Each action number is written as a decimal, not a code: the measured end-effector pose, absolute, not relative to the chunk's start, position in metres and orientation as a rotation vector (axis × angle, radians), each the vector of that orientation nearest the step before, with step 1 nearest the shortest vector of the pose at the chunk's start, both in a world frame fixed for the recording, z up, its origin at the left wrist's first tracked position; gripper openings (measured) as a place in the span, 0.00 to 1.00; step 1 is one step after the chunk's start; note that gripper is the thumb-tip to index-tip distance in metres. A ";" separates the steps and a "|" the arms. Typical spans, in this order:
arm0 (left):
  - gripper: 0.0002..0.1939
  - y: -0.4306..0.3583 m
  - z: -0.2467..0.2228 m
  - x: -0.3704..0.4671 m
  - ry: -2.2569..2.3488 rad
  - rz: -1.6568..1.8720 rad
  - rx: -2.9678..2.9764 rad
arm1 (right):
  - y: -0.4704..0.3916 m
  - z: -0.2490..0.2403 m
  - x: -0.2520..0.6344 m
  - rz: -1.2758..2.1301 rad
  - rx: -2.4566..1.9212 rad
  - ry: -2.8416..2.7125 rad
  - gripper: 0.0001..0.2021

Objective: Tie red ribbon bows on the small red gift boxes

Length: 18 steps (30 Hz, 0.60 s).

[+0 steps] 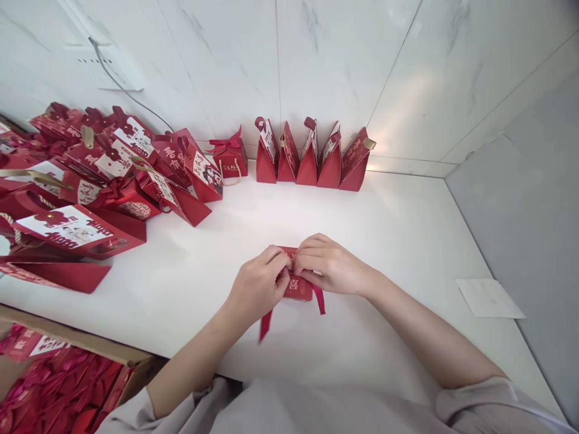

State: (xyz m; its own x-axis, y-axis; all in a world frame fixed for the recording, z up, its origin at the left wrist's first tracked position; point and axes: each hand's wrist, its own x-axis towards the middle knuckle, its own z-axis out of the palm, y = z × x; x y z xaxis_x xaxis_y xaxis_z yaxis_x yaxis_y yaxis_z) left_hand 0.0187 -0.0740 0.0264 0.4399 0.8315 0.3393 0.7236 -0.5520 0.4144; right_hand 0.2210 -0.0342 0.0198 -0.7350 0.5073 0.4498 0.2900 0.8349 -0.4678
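Note:
A small red gift box (298, 289) with pale printed lettering rests on the white table in front of me. Both hands meet over its top. My left hand (262, 277) pinches a red ribbon (266, 327), whose loose end hangs out below the fingers toward me. My right hand (326, 264) is closed at the same spot, its fingertips pressed close to the left ones; another ribbon end (319, 299) trails from beneath it. The fingers cover the middle of the ribbon, so whether it is knotted there I cannot tell.
Several red triangular gift boxes (307, 163) stand in a row by the wall, with a ribboned cube box (229, 160) left of them. A large pile of gift boxes (113, 169) fills the left. A carton (129, 358) sits lower left. White paper (489, 298) lies right.

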 end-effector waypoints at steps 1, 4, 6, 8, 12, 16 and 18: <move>0.08 -0.075 0.024 0.020 1.382 0.798 2.458 | -0.034 0.020 0.221 0.496 -0.570 -2.438 0.10; 0.09 -0.077 0.020 0.021 1.410 0.875 2.410 | -0.033 0.023 0.224 0.620 -0.547 -2.415 0.05; 0.08 -0.078 0.019 0.021 1.423 0.896 2.443 | -0.033 0.024 0.225 0.735 -0.602 -2.336 0.03; 0.06 -0.077 0.019 0.019 1.421 0.900 2.486 | -0.033 0.023 0.224 0.786 -0.745 -2.239 0.05; 0.06 -0.074 0.018 0.015 1.321 0.955 2.564 | -0.033 0.017 0.220 1.030 -0.931 -2.104 0.09; 0.07 -0.071 0.016 0.013 1.254 0.999 2.664 | -0.031 0.012 0.216 1.444 -0.887 -1.883 0.07; 0.07 -0.070 0.016 0.013 1.230 1.019 2.705 | -0.030 0.011 0.216 1.604 -0.875 -1.750 0.07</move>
State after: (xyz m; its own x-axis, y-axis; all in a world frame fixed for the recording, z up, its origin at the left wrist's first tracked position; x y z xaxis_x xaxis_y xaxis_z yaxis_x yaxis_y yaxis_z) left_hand 0.0126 -0.0695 0.0158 0.4828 0.6744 0.5587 0.6741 -0.6934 0.2545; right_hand 0.2156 -0.0299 0.0106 -0.6010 0.7993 -0.0015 0.0711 0.0516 -0.9961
